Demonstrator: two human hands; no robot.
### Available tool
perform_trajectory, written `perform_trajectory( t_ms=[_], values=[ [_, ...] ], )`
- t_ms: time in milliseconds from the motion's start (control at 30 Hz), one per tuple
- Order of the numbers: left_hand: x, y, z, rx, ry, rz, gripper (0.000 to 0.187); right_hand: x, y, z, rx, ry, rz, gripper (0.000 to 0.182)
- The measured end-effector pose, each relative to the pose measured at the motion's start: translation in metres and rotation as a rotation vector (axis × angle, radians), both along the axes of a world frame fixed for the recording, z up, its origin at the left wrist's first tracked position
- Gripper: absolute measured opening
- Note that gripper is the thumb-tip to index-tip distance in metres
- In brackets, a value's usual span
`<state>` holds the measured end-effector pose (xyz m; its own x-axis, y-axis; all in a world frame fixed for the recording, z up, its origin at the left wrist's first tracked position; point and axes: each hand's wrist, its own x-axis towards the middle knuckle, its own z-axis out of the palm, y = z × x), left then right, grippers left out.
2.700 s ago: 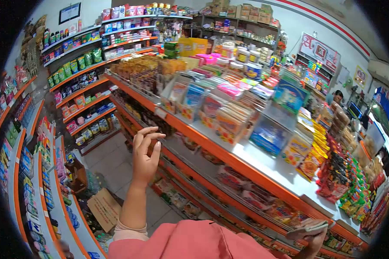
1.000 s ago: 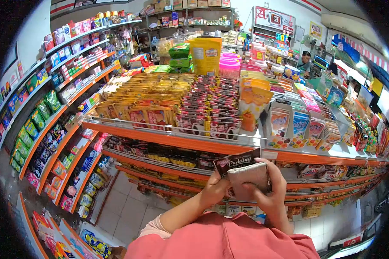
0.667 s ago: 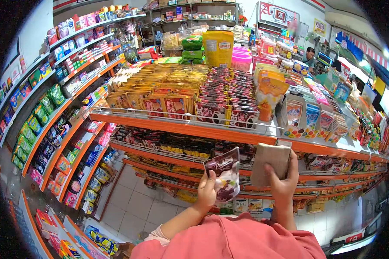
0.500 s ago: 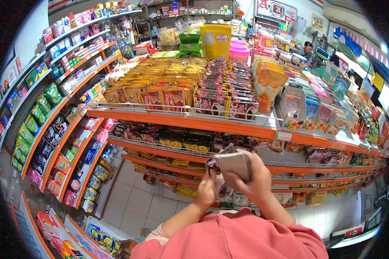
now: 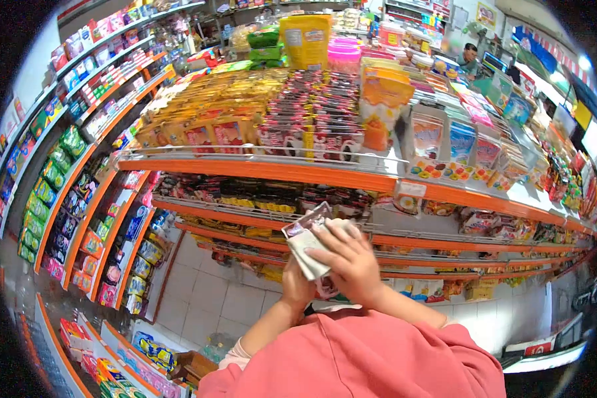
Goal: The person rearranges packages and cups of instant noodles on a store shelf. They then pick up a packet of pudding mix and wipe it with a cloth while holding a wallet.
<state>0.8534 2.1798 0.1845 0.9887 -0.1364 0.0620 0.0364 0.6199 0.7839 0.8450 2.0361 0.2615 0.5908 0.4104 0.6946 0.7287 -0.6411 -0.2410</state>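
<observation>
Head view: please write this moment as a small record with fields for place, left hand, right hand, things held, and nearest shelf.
place: shop aisle with orange-edged metal shelves
left hand: left hand grips the dark glossy pudding sachet from below
right hand: right hand lies over the flat beige wallet, pressing it against the sachet
things held: sachet and wallet together, at chest height
nearest shelf: top shelf rows of red-and-yellow foil sachets
clothing: pink sleeve

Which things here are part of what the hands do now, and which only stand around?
In hand:
left hand
right hand
dark pudding sachet
flat beige wallet

Standing around:
orange metal shelf
yellow snack packets
big yellow tub
pink plastic tubs
person at the counter
</observation>
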Motion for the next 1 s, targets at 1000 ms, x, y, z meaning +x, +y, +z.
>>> perform_trajectory(
  t_ms=[1000],
  values=[
    [0.025,-0.114,0.029,-0.484,-0.109,-0.225,0.056,-0.045,-0.187,-0.034,0.134,0.783,0.007,0.046]
  ],
)
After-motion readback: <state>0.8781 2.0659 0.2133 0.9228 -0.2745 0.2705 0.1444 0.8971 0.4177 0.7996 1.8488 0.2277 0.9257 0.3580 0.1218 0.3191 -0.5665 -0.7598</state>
